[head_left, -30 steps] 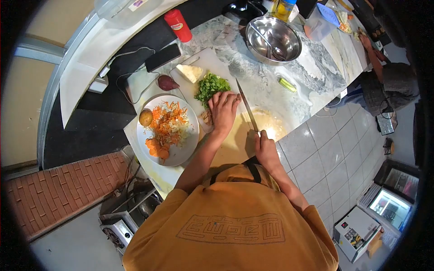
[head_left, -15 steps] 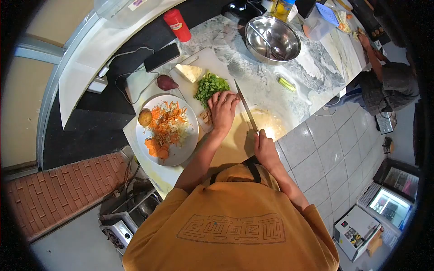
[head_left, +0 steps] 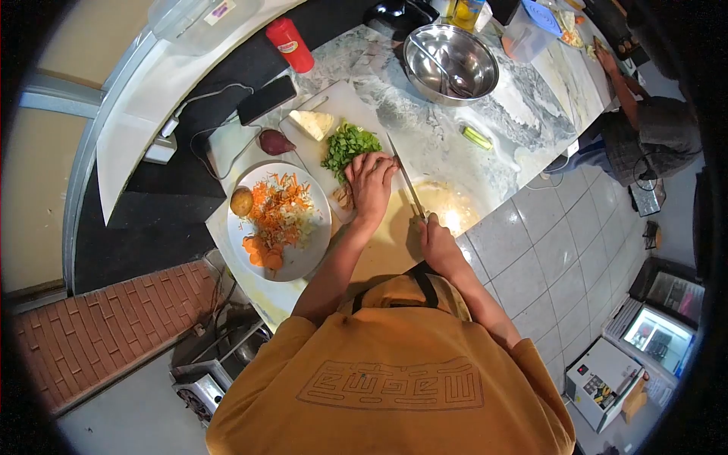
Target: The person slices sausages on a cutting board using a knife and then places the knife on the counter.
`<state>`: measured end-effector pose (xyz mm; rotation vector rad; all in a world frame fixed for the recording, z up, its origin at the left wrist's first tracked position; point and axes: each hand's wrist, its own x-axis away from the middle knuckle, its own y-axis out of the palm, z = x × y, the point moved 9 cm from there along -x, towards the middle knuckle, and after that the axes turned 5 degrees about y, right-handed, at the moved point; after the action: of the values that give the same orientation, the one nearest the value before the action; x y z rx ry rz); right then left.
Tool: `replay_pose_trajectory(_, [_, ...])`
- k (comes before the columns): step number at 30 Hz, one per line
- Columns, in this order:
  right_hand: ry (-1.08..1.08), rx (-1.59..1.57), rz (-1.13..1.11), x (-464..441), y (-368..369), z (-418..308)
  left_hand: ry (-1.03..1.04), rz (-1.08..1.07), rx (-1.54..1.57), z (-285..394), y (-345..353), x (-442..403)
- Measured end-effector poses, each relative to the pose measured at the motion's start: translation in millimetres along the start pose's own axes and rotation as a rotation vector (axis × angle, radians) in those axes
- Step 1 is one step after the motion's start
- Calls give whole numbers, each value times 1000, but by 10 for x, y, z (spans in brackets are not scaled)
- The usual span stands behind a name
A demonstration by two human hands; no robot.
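Observation:
My right hand [head_left: 441, 246] is closed round the handle of a long knife [head_left: 406, 176], its blade pointing away from me. Beside the blade, my left hand [head_left: 369, 189] presses down on the white cutting board [head_left: 353, 101] with bent fingers; whatever lies under the fingertips is hidden. Chopped green leaves [head_left: 349, 146] are heaped just beyond the left hand. Farther up the board is a pale wedge of cabbage-like vegetable [head_left: 312, 123]. Small brown pieces [head_left: 343, 199] lie by the left wrist.
A white plate [head_left: 303, 262] holds shredded carrot, carrot slices and a potato [head_left: 241, 202]. Around the board are a purplish-red onion [head_left: 276, 142], phone [head_left: 267, 99], red bottle [head_left: 290, 47], steel bowl [head_left: 450, 64] with spoons, and green stalk piece [head_left: 477, 137]. Another person [head_left: 660, 129] stands right.
The knife has shifted slightly left, nearer my left hand, and my right hand moved with it. The whole view has also shifted a little. My left hand stays at the greens.

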<state>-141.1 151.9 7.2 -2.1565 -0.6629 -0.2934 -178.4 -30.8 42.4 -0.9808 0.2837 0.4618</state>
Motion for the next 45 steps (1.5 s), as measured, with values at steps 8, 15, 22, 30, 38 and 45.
replay_pose_trajectory(8, [-90,-90,-35,-41,-41,-5,-14,-19,-13,3,16,-1])
replay_pose_trajectory(15, [-33,128,93,133,-36,97,-15,-48,-62,-34,-26,7])
replay_pose_trajectory(22, [-28,-21,36,204,-219,97,23,-88,-28,-51,23,16])
replay_pose_trajectory(30, [-27,-66,37,108,-175,23,30,-73,-33,-46,0,21])
replay_pose_trajectory(38, [-10,-27,11,81,-164,25,12,-78,-28,-43,-6,15])
replay_pose_trajectory(45, [-15,-7,24,77,-115,6,12,-56,35,-60,-19,9])
